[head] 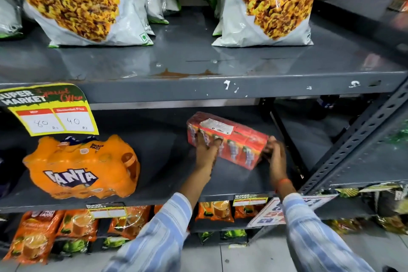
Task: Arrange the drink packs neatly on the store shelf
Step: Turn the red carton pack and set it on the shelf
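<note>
A red shrink-wrapped pack of small drink cartons (234, 139) lies slanted on the grey middle shelf (167, 161), right of centre. My left hand (207, 152) presses its fingers on the pack's front left face. My right hand (276, 157) grips the pack's right end. An orange Fanta multipack (81, 168) sits on the same shelf at the left, apart from the red pack.
Large snack bags (72, 0) stand on the upper shelf (198, 88). A yellow price tag (50, 115) hangs from its edge. Orange tea packets (79, 225) fill the shelf below. A slotted upright (357, 139) borders the right side.
</note>
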`<state>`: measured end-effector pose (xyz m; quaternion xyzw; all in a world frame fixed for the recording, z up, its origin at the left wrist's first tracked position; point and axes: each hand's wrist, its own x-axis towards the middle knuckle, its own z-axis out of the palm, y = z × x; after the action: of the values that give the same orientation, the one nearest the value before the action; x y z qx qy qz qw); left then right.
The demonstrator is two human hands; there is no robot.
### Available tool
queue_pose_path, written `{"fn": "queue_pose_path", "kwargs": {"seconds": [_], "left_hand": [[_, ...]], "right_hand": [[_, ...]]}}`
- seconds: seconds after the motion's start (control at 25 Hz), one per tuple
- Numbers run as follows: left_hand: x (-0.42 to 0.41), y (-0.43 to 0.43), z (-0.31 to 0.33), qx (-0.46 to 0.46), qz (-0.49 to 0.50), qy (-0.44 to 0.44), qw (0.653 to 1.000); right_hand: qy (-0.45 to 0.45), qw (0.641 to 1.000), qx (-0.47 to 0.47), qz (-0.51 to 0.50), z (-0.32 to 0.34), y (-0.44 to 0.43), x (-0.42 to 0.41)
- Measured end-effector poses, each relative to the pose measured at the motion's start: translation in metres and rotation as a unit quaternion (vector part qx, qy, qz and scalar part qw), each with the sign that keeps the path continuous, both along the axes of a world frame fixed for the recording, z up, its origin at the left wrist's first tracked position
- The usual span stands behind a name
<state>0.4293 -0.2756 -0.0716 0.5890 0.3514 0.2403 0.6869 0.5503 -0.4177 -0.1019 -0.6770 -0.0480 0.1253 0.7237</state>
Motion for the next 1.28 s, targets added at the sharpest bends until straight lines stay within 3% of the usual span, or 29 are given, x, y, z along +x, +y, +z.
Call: {"fn": "queue_pose_path", "kwargs": {"seconds": [0.08, 0.16, 0.28, 0.4, 0.52, 0.64, 0.72, 0.8, 0.88, 0.92, 1.0, 1.08, 1.28], "left_hand": [[0.007, 0.023, 0.007, -0.004, -0.071, -0.018, 0.997], [0.013, 0.05, 0.018, 0.088, -0.143, 0.091, 0.982], [0.022, 0.066, 0.029, 0.276, -0.192, 0.235, 0.912], [0.021, 0.065, 0.032, 0.319, -0.282, 0.25, 0.869], [0.025, 0.076, 0.032, 0.293, -0.366, 0.248, 0.848], [0.028, 0.092, 0.043, 0.221, -0.447, 0.266, 0.825], [0.023, 0.095, 0.047, 0.214, -0.468, 0.285, 0.809], [0.013, 0.093, 0.043, 0.285, -0.404, 0.305, 0.814], [-0.005, 0.084, 0.022, 0.414, -0.196, 0.328, 0.826], [-0.019, 0.077, 0.008, 0.415, -0.082, 0.284, 0.86], [-0.042, 0.068, -0.019, 0.242, 0.04, 0.125, 0.961], [-0.056, 0.063, -0.029, 0.106, -0.004, 0.042, 0.994], [-0.066, 0.056, -0.023, 0.078, -0.04, 0.039, 0.995]], "right_hand": [[-0.025, 0.999, -0.013, 0.045, -0.012, -0.013, -0.035], [-0.094, 0.976, -0.052, 0.189, -0.02, -0.013, -0.079], [-0.167, 0.914, -0.107, 0.354, -0.021, 0.015, -0.131], [-0.199, 0.884, -0.162, 0.392, -0.023, 0.04, -0.147], [-0.15, 0.921, -0.131, 0.336, -0.019, 0.043, -0.134], [-0.109, 0.979, -0.098, 0.139, -0.002, 0.037, -0.088], [-0.13, 0.984, -0.12, 0.02, 0.006, 0.029, -0.051], [-0.105, 0.985, -0.134, -0.02, 0.009, 0.021, -0.021], [-0.047, 0.993, -0.109, 0.026, 0.007, 0.017, 0.001], [-0.021, 0.992, -0.102, 0.065, 0.005, 0.018, 0.009], [0.02, 0.986, -0.093, 0.135, 0.003, 0.022, 0.017], [0.041, 0.984, -0.067, 0.157, -0.002, 0.029, 0.016], [0.04, 0.988, -0.058, 0.135, -0.01, 0.026, -0.002]]}}
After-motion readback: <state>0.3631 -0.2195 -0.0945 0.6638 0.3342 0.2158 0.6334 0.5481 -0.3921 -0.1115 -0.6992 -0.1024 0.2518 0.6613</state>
